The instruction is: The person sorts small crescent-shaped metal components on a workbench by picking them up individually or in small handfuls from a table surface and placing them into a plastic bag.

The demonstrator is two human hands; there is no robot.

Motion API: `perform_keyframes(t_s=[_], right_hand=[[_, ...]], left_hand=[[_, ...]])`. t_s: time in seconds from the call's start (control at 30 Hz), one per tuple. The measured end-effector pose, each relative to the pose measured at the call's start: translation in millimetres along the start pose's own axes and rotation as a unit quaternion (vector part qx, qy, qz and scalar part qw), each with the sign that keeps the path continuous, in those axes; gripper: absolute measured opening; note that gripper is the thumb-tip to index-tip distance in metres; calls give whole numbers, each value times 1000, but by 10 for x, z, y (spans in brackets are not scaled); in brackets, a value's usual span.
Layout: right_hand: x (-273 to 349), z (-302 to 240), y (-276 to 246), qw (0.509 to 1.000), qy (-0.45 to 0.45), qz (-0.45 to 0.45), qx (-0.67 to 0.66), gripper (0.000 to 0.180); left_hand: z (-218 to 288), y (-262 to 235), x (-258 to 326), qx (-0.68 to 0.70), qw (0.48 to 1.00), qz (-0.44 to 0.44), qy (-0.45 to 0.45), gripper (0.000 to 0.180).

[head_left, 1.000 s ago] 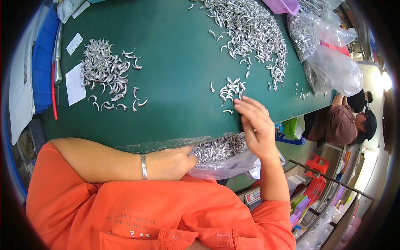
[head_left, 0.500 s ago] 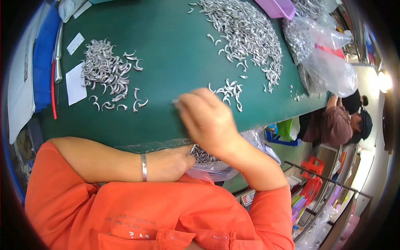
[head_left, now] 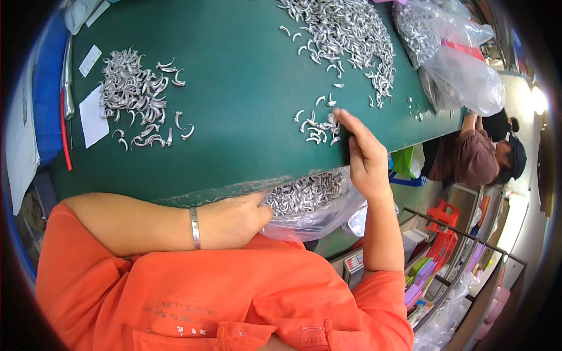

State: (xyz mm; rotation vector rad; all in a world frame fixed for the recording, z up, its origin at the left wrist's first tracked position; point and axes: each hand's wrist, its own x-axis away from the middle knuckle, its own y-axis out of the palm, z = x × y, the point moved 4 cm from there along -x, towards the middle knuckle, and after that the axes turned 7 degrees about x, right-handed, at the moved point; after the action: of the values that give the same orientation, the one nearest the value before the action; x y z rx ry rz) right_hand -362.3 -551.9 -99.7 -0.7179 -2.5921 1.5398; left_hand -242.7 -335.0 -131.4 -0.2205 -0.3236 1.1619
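My left hand (head_left: pixel 237 221), a metal bangle at its wrist, is closed on the near rim of a clear plastic bag (head_left: pixel 322 222) below the table edge. Inside the bag lie many small curved silvery metal pieces (head_left: pixel 307 194). My right hand (head_left: pixel 367 157) stands on edge on the green table, fingers stretched out together, holding nothing. Its fingertips touch or nearly touch a small loose group of the same curved pieces (head_left: pixel 316 128). Farther off spreads a large heap of pieces (head_left: pixel 351 41); a smaller heap (head_left: pixel 132 85) lies to the left.
White paper (head_left: pixel 93 120), a red rod (head_left: pixel 64 131) and a blue tray (head_left: pixel 50 93) are along the left side. A filled plastic bag (head_left: pixel 418 38) sits at the far right. Beyond the table are a person in a brown shirt (head_left: pixel 471 155), a red stool (head_left: pixel 442 213) and shelving.
My right hand has moved right and away from over the bag, its closed fingers now stretched out beside the small group. The bag's contents show more. My left hand stays at the bag.
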Motion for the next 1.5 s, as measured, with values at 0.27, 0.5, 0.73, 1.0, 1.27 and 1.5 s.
perform_keyframes(t_s=[0.27, 0.5, 0.73, 1.0, 1.27, 1.5], right_hand=[[359, -198, -41, 997, -59, 40, -15, 46], [329, -217, -40, 996, -10, 87, -16, 44], [191, -324, 40, 997, -68, 38, 3, 49], [69, -364, 23, 994, -10, 97, 46, 40], [-156, -72, -3, 992, -18, 125, 11, 34], [-549, -101, 252, 997, -66, 15, -29, 34]], left_hand=[[-26, 21, -15, -12, 1000, -2, -18, 24], [-39, 24, -21, -9, 1000, -6, -13, 20], [-77, 57, -23, -1, 1000, 2, -15, 19], [-68, 56, -11, -23, 999, 29, 19, 18], [-39, 42, -24, -8, 1000, 19, 11, 18], [-87, 59, -57, 15, 999, -32, -26, 31]])
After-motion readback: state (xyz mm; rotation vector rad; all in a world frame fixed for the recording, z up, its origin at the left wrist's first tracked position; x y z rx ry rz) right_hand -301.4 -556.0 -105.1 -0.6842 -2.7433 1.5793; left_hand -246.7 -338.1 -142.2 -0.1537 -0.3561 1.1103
